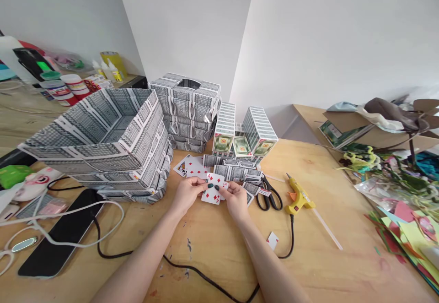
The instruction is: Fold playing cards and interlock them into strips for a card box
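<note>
Both hands pinch my diamond cards (213, 192): left hand (187, 195) closed on the left edge, right hand (236, 200) closed on the right, thumbs on top so the faces lie flat and readable. I hold them just above the table (212, 248), beside the loose cards (192, 166); scissors (269, 196) and glue gun (298, 197) lie just right, within reach.

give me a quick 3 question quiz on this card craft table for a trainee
1. True or false: the left hand and the right hand both hold playing cards.
2. What lies beside the scissors, on the side away from the hands? A) yellow glue gun B) stapler C) tape roll
3. Which suit shows on the held cards?
Key: 1 true; 2 A; 3 diamonds.
</note>
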The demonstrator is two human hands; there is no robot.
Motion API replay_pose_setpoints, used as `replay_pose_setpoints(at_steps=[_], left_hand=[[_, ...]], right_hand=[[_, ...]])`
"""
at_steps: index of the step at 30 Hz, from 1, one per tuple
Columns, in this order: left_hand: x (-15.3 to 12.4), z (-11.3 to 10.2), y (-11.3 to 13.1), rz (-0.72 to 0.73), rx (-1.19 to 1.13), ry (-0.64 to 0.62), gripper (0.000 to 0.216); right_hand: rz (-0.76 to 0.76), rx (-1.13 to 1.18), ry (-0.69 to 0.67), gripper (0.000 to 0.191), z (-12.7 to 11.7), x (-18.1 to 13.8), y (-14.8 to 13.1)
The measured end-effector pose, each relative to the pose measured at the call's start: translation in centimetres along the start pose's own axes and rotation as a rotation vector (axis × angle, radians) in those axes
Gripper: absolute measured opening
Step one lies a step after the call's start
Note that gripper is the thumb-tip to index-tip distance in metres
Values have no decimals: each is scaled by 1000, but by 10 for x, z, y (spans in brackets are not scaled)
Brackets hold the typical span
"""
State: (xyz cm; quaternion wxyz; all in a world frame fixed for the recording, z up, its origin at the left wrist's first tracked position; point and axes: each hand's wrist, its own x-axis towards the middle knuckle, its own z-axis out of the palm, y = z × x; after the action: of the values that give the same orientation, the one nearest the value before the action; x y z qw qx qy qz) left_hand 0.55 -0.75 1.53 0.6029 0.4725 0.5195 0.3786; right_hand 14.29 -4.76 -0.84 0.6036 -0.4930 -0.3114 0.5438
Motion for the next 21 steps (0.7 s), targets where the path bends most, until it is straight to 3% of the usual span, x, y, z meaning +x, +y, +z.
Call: replay_pose_setpoints(at_steps=[8,14,21], left_hand=[[-3,10,-18,324,392,205,28],[-5,13,-23,445,618,214,34],[-8,12,-19,525,628,203,40]], right_hand=[[12,-46,-37,29,1,-1,3],[-6,-27,-68,24,-2,-1,5],[3,-98,-51,26,2,-3,2]])
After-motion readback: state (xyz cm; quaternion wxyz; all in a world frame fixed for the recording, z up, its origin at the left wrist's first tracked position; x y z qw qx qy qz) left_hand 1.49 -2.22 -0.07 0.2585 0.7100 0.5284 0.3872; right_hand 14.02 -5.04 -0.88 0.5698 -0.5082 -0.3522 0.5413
